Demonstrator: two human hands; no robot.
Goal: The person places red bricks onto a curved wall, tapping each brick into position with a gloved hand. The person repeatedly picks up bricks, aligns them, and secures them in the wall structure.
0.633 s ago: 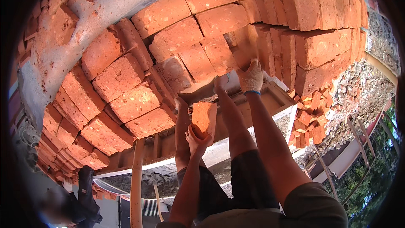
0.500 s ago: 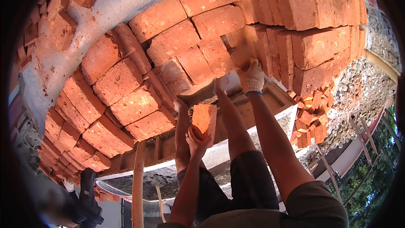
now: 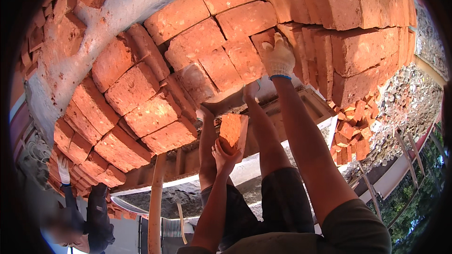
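Sunny outdoor spot, big stack of rough orange-red clay bricks (image 3: 195,42), broken red brick chunks (image 3: 353,129) heaped by its near right corner. Bare left hand (image 3: 227,159) is pinching a rectangular orange clay brick (image 3: 234,131) just off the stack's near edge. Right hand (image 3: 278,57), in a cream knit glove, is spread over a red brick (image 3: 261,36) along that same edge.

I see a narrow gap between the right leg (image 3: 264,131) and right forearm (image 3: 300,122), stacked bricks (image 3: 194,44) walling off the far side, a pole (image 3: 155,202) blocking near left
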